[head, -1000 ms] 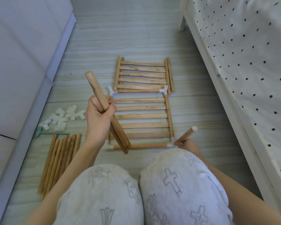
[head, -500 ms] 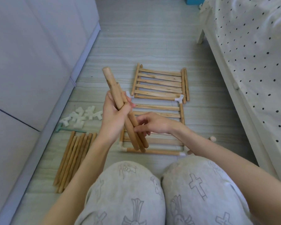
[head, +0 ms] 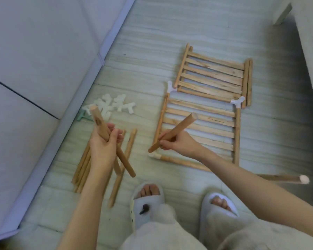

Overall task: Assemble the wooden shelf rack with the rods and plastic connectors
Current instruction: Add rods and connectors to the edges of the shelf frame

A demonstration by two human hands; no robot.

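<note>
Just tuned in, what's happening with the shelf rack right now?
A person is crouched over the parts. The left hand grips a few thick rods; the right hand holds a single rod above the slatted panel, which has white connectors at its corners. Spare connectors lie nearby.

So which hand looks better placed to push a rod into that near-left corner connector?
Probably the right hand: it holds one thick rod, low end just above the corner connector. The left hand grips other rods, further away.
</note>
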